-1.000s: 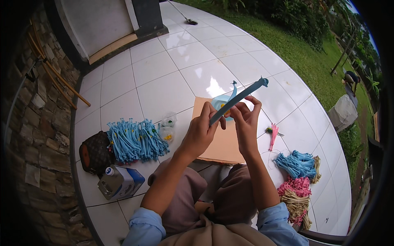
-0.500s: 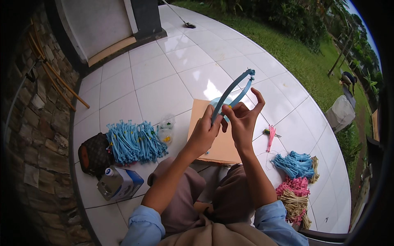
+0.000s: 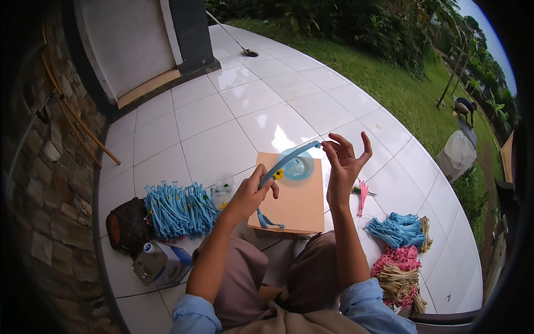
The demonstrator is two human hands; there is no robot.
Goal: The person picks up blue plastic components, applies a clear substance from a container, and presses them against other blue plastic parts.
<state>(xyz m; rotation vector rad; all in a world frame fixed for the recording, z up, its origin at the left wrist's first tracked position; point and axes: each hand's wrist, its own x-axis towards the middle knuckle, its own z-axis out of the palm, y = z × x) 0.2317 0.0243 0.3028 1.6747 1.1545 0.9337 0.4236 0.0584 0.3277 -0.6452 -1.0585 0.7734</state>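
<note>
Above a cardboard box [image 3: 295, 209], my left hand [image 3: 245, 199] is closed round a light blue fabric strap [image 3: 292, 155]. A small yellow flower [image 3: 278, 174] sits on the strap just beyond those fingers. The strap slants up to the right, and its knotted tip meets the thumb and forefinger of my right hand [image 3: 346, 167], which pinch it while the other fingers stay spread. Below my left hand the strap's other end [image 3: 270, 224] hangs down over the box top. A translucent blue bowl [image 3: 300, 165] stands on the box behind the strap.
Left lie a pile of blue straps [image 3: 181, 210], clear bags [image 3: 223, 192], a brown pouch [image 3: 129, 221] and a metal can [image 3: 161, 264]. Right are pink strips [image 3: 362, 196] and blue [image 3: 396, 229], pink and cream bundles [image 3: 397, 275]. A person [image 3: 465, 107] bends over on the grass.
The strap has tipped from near upright to a lower slant, and one end now dangles below my left hand. My right hand has moved away from the left, out to the strap's tip.
</note>
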